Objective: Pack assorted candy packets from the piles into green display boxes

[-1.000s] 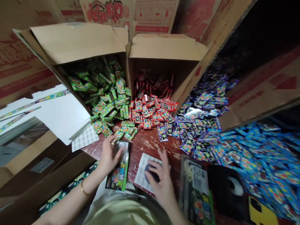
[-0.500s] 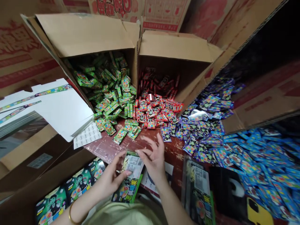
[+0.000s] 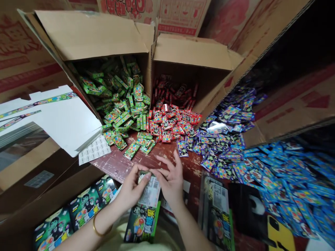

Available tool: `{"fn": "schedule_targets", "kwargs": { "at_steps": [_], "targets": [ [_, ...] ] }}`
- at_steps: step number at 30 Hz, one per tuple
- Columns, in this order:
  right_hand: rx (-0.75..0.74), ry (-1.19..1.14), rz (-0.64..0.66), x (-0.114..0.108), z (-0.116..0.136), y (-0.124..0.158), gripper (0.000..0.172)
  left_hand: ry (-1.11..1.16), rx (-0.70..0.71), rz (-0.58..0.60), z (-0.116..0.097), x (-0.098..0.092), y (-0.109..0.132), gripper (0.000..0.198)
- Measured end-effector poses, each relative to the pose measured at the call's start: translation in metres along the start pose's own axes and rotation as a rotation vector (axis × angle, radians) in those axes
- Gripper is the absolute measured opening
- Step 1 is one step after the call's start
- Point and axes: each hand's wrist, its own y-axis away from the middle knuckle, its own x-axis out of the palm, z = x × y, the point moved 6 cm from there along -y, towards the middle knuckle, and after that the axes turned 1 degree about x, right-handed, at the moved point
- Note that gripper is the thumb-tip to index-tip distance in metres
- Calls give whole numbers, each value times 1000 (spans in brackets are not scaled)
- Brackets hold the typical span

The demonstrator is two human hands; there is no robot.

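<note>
Between my two hands is a black and green printed box (image 3: 143,220) with colourful lettering and a pale label panel near its upper end. My left hand (image 3: 134,186) grips its upper left side, thumb lying across the front near the top. At the upper right edge, my right hand (image 3: 171,181) pinches with thumb and index finger, the other fingers raised and spread. Just beyond the hands, small green candy packets (image 3: 131,150) lie on the worn red table (image 3: 157,158).
Open cartons hold green packets (image 3: 123,104) and red packets (image 3: 167,122). Purple packets (image 3: 222,146) and blue packets (image 3: 293,195) spill at right. White cardboard sheets (image 3: 62,122) and a sticker sheet (image 3: 94,150) lie left. Similar printed boxes (image 3: 85,211) stand lower left; another (image 3: 220,216) lies right.
My left thumb has moved up the box towards its top edge, and the left hand is now close to the right fingertips. The view has shifted slightly.
</note>
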Motion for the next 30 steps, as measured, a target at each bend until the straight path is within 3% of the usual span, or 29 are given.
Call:
{"fn": "schedule_targets", "kwargs": {
  "at_steps": [3, 6, 12, 18, 23, 30],
  "targets": [
    [40, 0, 6, -5, -13, 2, 81, 90, -73, 1, 12, -1, -4, 30],
    [68, 11, 26, -5, -17, 4, 83, 69, -76, 8, 11, -3, -12, 31],
    [-15, 126, 66, -12, -23, 10, 78, 0, -75, 61, 11, -3, -14, 25],
    [-24, 145, -63, -34, -11, -11, 77, -8, 0, 104, 16, 6, -15, 30],
    [124, 92, 43, -24, 4, -21, 71, -1, 41, 115, 12, 12, -19, 30],
    [134, 138, 114, -15, -5, -16, 72, -77, 29, 51, 10, 10, -18, 28]
  ]
}}
